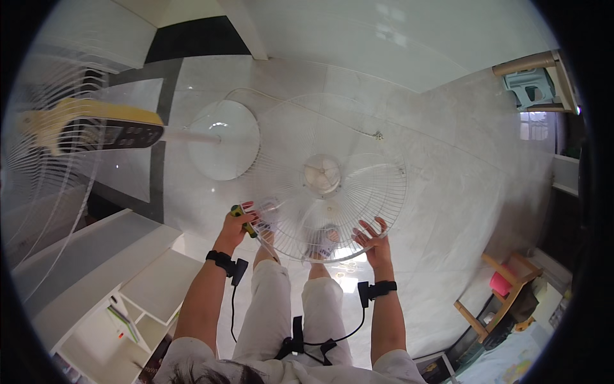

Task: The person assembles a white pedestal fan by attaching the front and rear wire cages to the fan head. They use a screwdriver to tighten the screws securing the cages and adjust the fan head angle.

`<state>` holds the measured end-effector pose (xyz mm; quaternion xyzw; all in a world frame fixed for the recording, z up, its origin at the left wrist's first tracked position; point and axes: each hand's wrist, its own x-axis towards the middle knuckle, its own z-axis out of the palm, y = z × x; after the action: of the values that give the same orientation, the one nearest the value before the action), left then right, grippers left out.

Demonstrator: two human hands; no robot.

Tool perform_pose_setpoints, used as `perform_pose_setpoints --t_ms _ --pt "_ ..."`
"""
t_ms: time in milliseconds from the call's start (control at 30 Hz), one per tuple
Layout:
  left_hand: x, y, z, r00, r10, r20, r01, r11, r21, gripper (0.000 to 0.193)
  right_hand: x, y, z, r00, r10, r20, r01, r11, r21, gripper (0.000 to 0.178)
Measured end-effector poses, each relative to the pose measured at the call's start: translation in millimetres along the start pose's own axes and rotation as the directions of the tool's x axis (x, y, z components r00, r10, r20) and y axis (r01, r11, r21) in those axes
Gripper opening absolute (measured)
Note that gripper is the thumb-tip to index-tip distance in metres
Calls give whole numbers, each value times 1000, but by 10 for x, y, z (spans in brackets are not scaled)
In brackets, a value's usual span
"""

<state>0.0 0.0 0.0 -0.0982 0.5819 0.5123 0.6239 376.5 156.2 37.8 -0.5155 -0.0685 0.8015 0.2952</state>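
A round wire fan guard (384,192) with a pale central disc (322,175) is held above the floor in front of my legs. My right hand (376,246) grips its near right rim, fingers against the wires. At its near left edge, my left hand (235,229) is closed around a screwdriver (244,221) with a yellow-and-black handle. A thin shaft seems to run from that handle toward the guard's rim. Whether the left fingers also hold the guard, I cannot tell.
To the left stands a fan with a yellow-and-black control housing (115,125), a wire cage (48,192) and a round white base (224,150). Its cord (307,109) lies across the tiles. White shelves (121,288) are at lower left, a wooden chair (505,291) at lower right.
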Motion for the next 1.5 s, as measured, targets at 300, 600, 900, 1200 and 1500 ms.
perform_pose_setpoints --t_ms 300,600,900,1200,1500 --pt "823 -155 -321 997 -69 -39 71 996 48 48 488 581 -781 999 -4 -44 11 988 156 59" --pt "1489 -475 -1040 982 -64 -180 69 997 23 56 917 491 -2044 323 -586 -743 -452 595 -665 38" --pt "1977 -763 -1078 991 -106 -79 106 994 -2 59 2342 1448 -549 860 -364 358 298 -212 -931 49" --pt "2420 -972 -1062 968 -126 -217 120 992 -41 46 2761 1868 -179 978 -97 -182 -114 481 -869 22" --pt "1190 -448 -985 897 131 -423 -85 988 125 40 1232 1333 119 991 7 -137 -99 731 -675 18"
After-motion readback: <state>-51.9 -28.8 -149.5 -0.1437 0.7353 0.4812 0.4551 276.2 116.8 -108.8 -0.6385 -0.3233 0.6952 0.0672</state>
